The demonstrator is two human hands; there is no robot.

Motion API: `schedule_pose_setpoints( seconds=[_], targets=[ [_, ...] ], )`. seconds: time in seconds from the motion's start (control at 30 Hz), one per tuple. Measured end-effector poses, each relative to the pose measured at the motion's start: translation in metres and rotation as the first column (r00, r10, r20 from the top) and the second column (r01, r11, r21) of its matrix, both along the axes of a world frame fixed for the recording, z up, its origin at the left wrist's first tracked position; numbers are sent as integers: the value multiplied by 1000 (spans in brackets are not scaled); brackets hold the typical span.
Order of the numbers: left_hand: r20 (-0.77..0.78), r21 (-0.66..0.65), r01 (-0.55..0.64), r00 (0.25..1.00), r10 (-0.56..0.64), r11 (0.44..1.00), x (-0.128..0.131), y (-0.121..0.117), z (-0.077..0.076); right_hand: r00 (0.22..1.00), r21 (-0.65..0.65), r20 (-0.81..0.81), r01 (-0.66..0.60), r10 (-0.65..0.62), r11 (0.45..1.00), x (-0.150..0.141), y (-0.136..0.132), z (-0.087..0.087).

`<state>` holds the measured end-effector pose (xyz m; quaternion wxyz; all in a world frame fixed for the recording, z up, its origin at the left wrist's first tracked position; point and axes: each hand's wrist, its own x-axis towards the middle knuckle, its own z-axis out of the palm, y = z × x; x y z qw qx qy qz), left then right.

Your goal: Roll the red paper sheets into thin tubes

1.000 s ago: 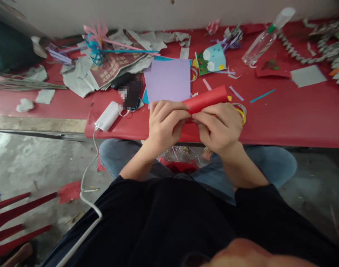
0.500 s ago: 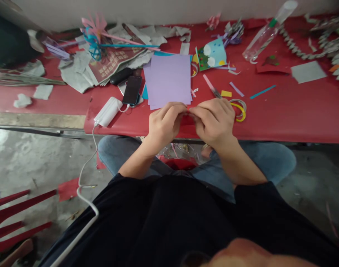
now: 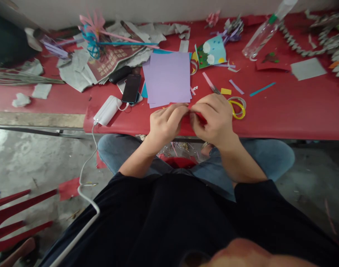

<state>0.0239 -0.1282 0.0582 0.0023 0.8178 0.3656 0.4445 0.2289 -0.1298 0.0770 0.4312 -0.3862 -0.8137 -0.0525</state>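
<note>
Above the front edge of the red tabletop (image 3: 286,118), my left hand (image 3: 167,120) and my right hand (image 3: 213,118) meet, fingertips nearly touching. Both are closed in a pinch. Whatever sits between the fingertips is small, perhaps reddish, and I cannot make it out. Just beyond my left hand lie purple paper sheets (image 3: 170,78). Beside my right hand rest scissors with yellow handles (image 3: 238,114), their blades partly hidden behind it. A small yellow paper piece (image 3: 226,91) and a pink strip (image 3: 208,79) are close by.
On the left are a white power bank (image 3: 107,110) with its cable, a phone (image 3: 132,89) and crumpled newspaper (image 3: 77,72). A clear bottle (image 3: 258,40) leans at the back right. A painted card (image 3: 210,52) stands behind the scissors. Below, a red bin (image 3: 179,162) holds scraps.
My right hand's fingertips have shifted slightly away from the left hand's, and its fingers curl with a wider gap under them. My left hand stays almost in place.
</note>
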Motion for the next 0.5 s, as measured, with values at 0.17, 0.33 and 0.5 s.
schedule_pose_setpoints(
  seconds=[0.17, 0.33, 0.5],
  targets=[
    [-31, -14, 9, 999, -9, 1000, 2, 0, -6, 993, -174, -104, -73, 55, 982, 2, 0, 3],
    [84, -203, -19, 996, 37, 979, 6, -4, 10, 999, -155, 7, -36, 38, 987, 4, 2, 2],
    [219, -501, 60, 974, 59, 863, 2, -6, 24, 991, 102, 132, -12, -2, 995, 2, 3, -2]
  ],
)
